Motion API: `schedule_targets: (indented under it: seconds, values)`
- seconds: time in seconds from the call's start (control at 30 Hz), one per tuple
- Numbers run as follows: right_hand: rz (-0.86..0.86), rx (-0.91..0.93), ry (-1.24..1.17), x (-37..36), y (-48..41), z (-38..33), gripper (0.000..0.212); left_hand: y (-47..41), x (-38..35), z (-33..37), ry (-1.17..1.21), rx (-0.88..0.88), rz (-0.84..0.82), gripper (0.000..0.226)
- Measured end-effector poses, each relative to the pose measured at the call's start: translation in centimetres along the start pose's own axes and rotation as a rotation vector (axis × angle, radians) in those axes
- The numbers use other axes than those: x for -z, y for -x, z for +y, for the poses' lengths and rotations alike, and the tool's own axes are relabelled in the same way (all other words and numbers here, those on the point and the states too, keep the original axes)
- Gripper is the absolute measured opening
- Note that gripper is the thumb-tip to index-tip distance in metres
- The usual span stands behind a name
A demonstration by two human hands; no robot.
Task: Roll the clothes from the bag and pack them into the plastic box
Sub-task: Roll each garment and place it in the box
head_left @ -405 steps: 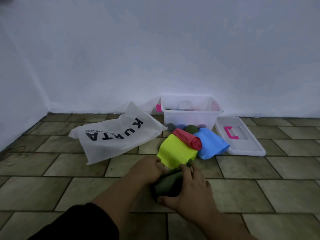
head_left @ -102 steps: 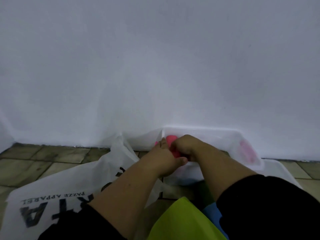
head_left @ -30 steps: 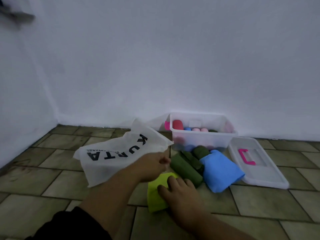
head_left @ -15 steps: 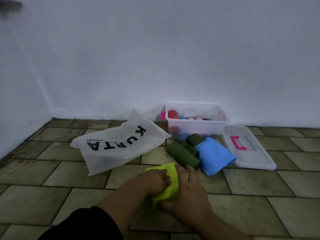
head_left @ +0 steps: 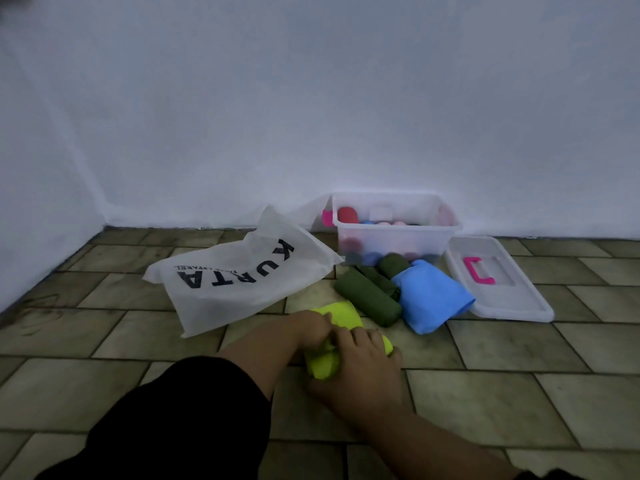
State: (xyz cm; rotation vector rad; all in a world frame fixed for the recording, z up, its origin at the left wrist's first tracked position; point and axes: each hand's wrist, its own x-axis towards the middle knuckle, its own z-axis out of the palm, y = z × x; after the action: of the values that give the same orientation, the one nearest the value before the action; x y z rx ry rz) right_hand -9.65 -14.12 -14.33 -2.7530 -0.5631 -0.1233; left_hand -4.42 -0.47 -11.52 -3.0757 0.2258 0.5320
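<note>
Risking a loose roll is the main worry here: the yellow-green garment (head_left: 341, 315) is lying on the tiled floor (head_left: 502, 403) with its far flap still flat at about 12 o'clock from the hands, and if the pressure is uneven the roll is likely to be coning at one end or springing open when lifted. Slick fabric on smooth tile could also be sliding forward instead of winding, nudging the dark green rolls (head_left: 369, 301) and the folded blue garment (head_left: 431, 296) at 1 o'clock.

The white KURTA bag (head_left: 242, 275) is lying at 11 o'clock, and the clear plastic box (head_left: 394, 237), already holding several coloured rolls, is sitting against the wall at 12 to 1 o'clock, its lid (head_left: 498, 278) beside it at 2 o'clock.

The right hand (head_left: 360, 372) is pressing down with fingers curled over the rolled end, which is lying directly beneath it. The left hand (head_left: 304, 329) is pinching the roll's left edge, touching the right hand.
</note>
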Motion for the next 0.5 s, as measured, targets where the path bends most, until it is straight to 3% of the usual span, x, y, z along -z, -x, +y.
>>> schedule_targets:
  seconds: [0.1,0.17,0.27,0.5]
  values:
    - [0.025,0.084,-0.003,-0.1,0.9,-0.3,0.063,0.1,0.4,0.6,0.183,0.085,-0.099,0.046]
    - [-0.045,0.074,0.015,0.1,1.1,-0.3,0.066,0.1,0.8,1.0,0.282,0.176,-0.180,0.047]
    - [-0.135,0.061,0.042,0.2,1.3,0.1,0.075,-0.1,0.7,1.2,0.177,0.148,-0.221,0.047]
    - [-0.109,0.112,0.075,0.4,2.3,1.5,0.076,-0.4,0.1,1.0,-0.129,0.005,-0.224,0.050]
